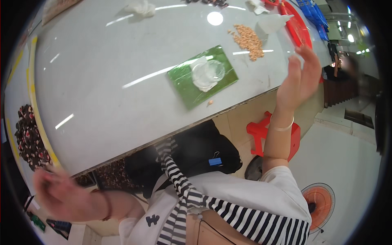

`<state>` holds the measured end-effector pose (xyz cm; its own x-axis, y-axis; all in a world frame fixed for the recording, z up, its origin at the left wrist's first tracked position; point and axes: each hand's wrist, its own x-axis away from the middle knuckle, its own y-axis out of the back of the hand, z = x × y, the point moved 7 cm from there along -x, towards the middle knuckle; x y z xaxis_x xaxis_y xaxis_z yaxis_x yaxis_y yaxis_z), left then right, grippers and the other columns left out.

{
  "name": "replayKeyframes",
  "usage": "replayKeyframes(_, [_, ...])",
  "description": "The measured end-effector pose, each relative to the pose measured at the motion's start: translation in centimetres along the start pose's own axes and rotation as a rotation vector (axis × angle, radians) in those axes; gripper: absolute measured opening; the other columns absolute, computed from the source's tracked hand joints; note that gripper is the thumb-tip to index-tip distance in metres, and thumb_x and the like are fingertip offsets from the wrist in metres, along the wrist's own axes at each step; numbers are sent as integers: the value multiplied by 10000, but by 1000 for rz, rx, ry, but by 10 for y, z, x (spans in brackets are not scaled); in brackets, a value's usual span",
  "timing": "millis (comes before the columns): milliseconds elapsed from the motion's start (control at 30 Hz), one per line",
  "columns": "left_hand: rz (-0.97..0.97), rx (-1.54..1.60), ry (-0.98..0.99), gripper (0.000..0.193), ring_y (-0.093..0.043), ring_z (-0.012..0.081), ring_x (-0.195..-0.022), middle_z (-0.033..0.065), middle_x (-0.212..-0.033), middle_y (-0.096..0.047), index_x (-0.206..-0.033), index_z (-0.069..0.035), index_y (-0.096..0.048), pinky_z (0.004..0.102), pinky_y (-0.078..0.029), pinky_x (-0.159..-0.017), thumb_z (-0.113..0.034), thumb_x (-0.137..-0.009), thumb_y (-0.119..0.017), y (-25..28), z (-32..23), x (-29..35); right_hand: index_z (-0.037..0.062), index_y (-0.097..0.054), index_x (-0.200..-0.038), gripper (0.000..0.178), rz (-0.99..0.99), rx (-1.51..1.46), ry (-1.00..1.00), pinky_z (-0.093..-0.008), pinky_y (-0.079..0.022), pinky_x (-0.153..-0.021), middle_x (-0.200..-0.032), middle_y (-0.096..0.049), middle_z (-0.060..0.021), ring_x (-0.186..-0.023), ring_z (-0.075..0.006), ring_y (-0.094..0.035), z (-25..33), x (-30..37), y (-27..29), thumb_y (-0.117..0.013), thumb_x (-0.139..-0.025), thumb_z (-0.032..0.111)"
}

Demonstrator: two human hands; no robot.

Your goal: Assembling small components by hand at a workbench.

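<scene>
My right hand is raised past the right part of the table's near edge, thumb and fingers apart, nothing visible in it. It is nearest to a red tray. Smeared by motion, my left hand hovers at the lower left beside a heap of dark pieces with red and pale bits; its fingers cannot be made out. Between the hands lies a green rectangular slab on the table, bearing a white lump and a clear round dish. Beyond it is a pile of small tan pieces.
A whitish squeeze bottle lies beside the red tray. Crumpled white material is at the table's far side. Yellow edging runs down the left. Below the table are a red stool and an orange fan.
</scene>
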<state>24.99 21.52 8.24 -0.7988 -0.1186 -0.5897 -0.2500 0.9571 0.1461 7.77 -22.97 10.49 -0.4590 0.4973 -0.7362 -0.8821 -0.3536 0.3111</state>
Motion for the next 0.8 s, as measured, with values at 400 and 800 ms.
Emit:
replayKeyframes(400, [300, -468, -239, 276, -538, 150, -751, 79, -982, -616, -1109, -52, -627, 256, -436, -636, -34, -836, -588, -73, -36, -29, 10, -472, -1161, 551, -60, -13, -96, -284, -458, -743, -1131, -503, -109, -988, -167, -479, -59, -45, -17, -763, -727, 184])
replayKeyframes(800, [976, -442, -726, 419, -527, 350, -1062, 174, -1242, -518, -1161, -108, -582, 397, -438, -866, 49, -778, -517, -246, -49, -26, 16, -619, -906, 156, 270, 69, 103, -237, -395, -596, -894, -576, -63, -758, -141, -512, 6, -22, -56, -662, -760, 49])
